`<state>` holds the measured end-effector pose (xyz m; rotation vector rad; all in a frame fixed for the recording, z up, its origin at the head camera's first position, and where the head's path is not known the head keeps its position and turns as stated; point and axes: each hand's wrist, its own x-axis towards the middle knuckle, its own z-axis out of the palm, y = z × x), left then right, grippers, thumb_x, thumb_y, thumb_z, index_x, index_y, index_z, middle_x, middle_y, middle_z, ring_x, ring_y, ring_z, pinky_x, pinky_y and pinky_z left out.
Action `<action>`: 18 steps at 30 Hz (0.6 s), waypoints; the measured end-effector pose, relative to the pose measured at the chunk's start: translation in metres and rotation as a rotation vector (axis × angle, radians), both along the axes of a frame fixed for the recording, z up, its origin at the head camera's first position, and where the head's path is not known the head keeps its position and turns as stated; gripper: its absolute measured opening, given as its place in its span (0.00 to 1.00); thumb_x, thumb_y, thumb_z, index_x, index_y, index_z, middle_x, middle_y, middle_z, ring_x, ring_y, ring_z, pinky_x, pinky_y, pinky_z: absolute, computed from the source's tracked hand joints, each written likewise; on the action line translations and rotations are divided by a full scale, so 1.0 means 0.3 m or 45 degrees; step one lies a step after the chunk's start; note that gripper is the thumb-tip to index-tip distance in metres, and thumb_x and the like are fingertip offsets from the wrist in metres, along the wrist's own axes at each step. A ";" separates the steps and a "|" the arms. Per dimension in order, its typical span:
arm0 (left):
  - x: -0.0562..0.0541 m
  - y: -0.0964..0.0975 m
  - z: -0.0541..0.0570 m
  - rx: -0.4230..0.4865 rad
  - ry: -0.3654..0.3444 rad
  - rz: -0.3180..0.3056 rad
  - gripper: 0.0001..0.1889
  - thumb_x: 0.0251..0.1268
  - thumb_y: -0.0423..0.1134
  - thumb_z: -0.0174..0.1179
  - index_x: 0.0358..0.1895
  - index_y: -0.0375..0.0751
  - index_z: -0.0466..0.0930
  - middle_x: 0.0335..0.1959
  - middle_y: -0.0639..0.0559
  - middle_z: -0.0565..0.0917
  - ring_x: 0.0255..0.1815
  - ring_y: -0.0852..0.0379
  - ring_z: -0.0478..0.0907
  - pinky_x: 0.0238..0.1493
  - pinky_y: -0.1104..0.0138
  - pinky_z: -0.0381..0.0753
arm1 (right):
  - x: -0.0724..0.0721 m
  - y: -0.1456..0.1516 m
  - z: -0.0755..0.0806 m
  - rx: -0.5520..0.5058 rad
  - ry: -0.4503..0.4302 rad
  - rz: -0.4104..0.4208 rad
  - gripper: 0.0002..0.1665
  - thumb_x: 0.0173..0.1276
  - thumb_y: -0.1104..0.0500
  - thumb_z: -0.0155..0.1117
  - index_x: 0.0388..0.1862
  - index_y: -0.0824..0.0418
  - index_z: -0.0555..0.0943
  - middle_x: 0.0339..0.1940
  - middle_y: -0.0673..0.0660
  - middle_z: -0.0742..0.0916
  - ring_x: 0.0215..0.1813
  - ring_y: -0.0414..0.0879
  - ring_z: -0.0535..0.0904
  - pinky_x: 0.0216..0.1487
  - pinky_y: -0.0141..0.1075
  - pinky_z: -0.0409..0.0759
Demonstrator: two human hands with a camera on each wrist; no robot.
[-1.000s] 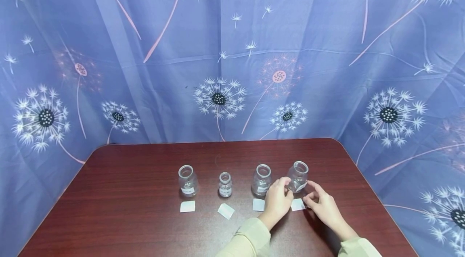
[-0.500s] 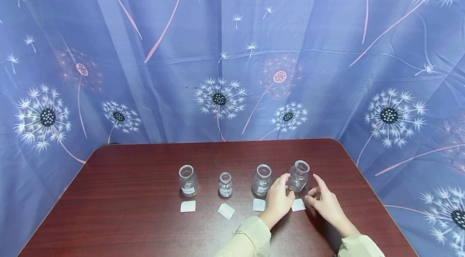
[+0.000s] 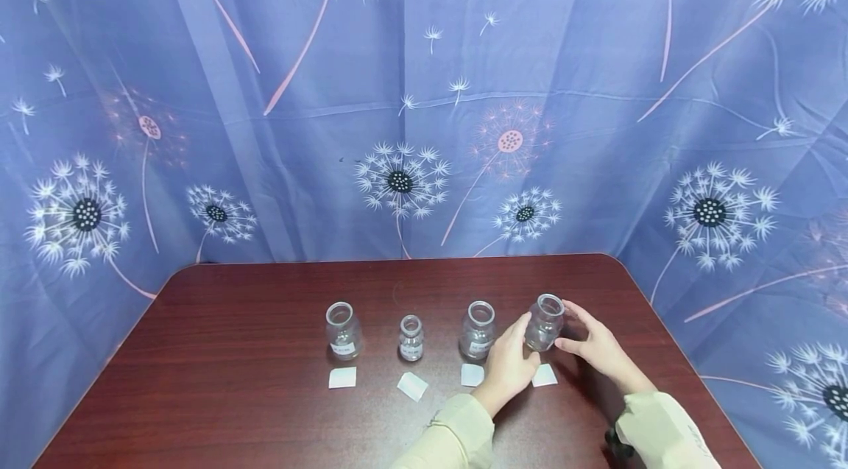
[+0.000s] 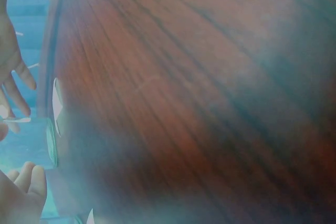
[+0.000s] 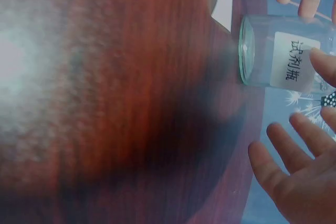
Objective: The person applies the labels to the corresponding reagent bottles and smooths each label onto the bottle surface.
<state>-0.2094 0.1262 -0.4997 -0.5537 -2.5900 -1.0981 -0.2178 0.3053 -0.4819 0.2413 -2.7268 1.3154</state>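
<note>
A clear glass jar (image 3: 543,325) stands at the right end of a row, with a handwritten white label (image 5: 294,59) on it. To its left is my left hand (image 3: 510,366), its fingers extended along the jar's side. My right hand (image 3: 599,347) is at the other side, index finger near the rim and thumb near the lower body. In the right wrist view the right fingers (image 5: 281,150) are spread apart from the glass, and a thumb tip lies in front of the label. Whether the left fingertips press the glass, I cannot tell.
Three more labelled jars stand leftward: a large one (image 3: 478,333), a small one (image 3: 411,340) and another large one (image 3: 343,333). White paper pieces (image 3: 342,378) lie before the jars on the brown table (image 3: 232,395). A blue dandelion-print curtain (image 3: 298,160) surrounds the table.
The label on the rightmost jar has turned out of the head view. My right fingers drew back from the jar, then came up against its right side near the rim. My left hand barely moved.
</note>
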 end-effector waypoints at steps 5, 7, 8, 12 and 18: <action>-0.006 0.000 0.000 -0.037 -0.016 -0.049 0.36 0.41 0.36 0.61 0.61 0.47 0.63 0.56 0.53 0.74 0.50 0.56 0.76 0.45 0.70 0.75 | -0.015 0.003 0.004 -0.034 -0.069 0.036 0.37 0.51 0.65 0.65 0.59 0.73 0.62 0.47 0.69 0.79 0.47 0.52 0.78 0.45 0.37 0.74; -0.007 0.000 0.001 -0.036 -0.043 -0.064 0.36 0.41 0.37 0.61 0.61 0.47 0.63 0.57 0.54 0.74 0.51 0.57 0.76 0.47 0.70 0.74 | -0.014 0.001 0.003 -0.055 -0.081 0.044 0.35 0.52 0.65 0.65 0.58 0.73 0.64 0.45 0.69 0.80 0.46 0.50 0.79 0.43 0.33 0.75; -0.008 0.000 0.000 -0.036 -0.053 -0.069 0.36 0.41 0.37 0.61 0.61 0.48 0.63 0.57 0.54 0.74 0.51 0.57 0.76 0.47 0.70 0.74 | -0.013 -0.001 0.003 -0.063 -0.083 0.045 0.35 0.52 0.65 0.65 0.58 0.73 0.64 0.44 0.69 0.81 0.45 0.49 0.79 0.42 0.31 0.75; -0.009 -0.001 -0.002 -0.027 -0.067 -0.081 0.35 0.41 0.37 0.61 0.61 0.47 0.64 0.56 0.54 0.74 0.52 0.57 0.75 0.49 0.70 0.73 | -0.006 -0.008 0.003 -0.066 -0.077 0.021 0.33 0.51 0.63 0.66 0.56 0.71 0.67 0.41 0.67 0.82 0.43 0.51 0.79 0.38 0.29 0.75; -0.011 -0.001 -0.005 -0.018 -0.031 -0.080 0.35 0.40 0.37 0.63 0.59 0.47 0.65 0.55 0.52 0.75 0.51 0.56 0.76 0.48 0.70 0.74 | 0.010 -0.017 0.000 0.024 -0.026 -0.015 0.31 0.49 0.61 0.68 0.51 0.68 0.69 0.37 0.62 0.82 0.40 0.52 0.79 0.38 0.36 0.75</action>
